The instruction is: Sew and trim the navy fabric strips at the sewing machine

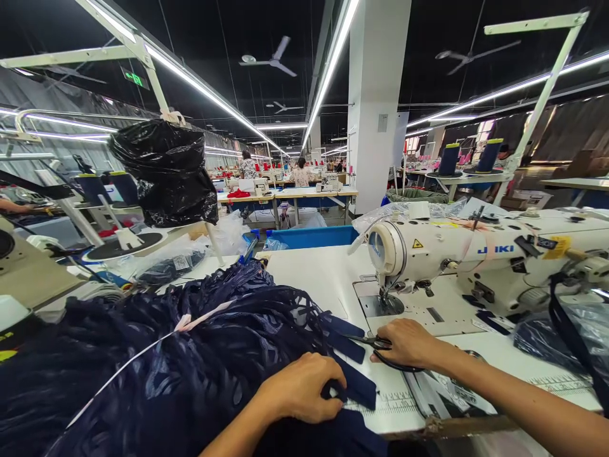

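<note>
Navy cloth heap (190, 362) was matt, openwork, lacy in texture. Navy strip (356, 386) was denser cloth, smooth and matt. Scissors (368, 341) had dull metal blades and black handle loops. Sewing machine (476, 254) body was glossy off-white paint; its needle plate (380, 306) was bare metal. Table top (314, 273) was smooth, white, low sheen. Black bag (166, 171) was crinkled glossy plastic.

Bright overhead strip lights (204, 89), dark ceiling (228, 25), sharp centre, wide-angle bending at edges.
</note>
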A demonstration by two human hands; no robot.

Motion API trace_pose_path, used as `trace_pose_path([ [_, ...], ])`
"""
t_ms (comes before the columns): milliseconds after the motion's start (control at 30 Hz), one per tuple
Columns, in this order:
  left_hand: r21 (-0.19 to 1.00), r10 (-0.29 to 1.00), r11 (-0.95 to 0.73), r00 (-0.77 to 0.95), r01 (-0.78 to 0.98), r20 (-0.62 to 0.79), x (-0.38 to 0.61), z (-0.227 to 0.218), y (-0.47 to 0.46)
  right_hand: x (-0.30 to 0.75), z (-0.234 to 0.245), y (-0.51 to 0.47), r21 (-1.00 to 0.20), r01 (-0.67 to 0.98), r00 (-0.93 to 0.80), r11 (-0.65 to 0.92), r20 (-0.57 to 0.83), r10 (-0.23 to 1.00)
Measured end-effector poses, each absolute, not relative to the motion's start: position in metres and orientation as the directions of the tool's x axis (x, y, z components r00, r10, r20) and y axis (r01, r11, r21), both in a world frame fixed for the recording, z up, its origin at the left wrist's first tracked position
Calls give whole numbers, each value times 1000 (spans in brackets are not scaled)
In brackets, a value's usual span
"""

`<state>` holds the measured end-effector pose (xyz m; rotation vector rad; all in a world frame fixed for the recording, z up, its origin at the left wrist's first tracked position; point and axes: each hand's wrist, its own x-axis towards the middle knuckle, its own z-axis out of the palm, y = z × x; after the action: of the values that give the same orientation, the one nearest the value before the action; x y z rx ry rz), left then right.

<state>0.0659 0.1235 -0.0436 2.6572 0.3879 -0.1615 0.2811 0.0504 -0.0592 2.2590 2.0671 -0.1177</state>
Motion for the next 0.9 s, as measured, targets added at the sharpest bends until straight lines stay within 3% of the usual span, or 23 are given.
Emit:
trace_pose_path([
  [633, 443, 254, -845, 954, 299, -159, 65, -45, 124, 282, -69, 63, -136, 988, 69, -79, -74, 995],
  [900, 463, 180, -860, 977, 213, -116, 64, -65, 131, 276, -83, 62, -351, 936, 9, 12, 58, 998],
])
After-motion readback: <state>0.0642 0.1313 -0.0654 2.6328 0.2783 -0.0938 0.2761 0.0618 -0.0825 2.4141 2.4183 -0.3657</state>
